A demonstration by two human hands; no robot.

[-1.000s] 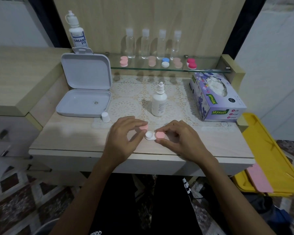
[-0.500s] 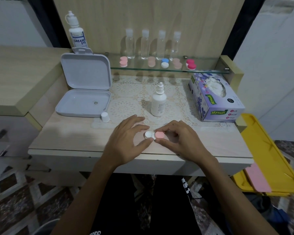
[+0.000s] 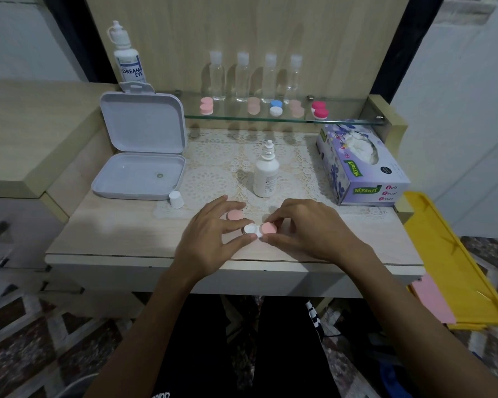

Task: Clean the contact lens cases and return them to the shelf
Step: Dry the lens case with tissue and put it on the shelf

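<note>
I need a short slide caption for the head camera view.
Both hands hold a contact lens case on the table, one pink cap off.

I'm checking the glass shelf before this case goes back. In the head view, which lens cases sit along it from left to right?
pink case → pale peach case → blue-and-white case → second pale peach case → magenta case, all on the glass shelf.
</note>
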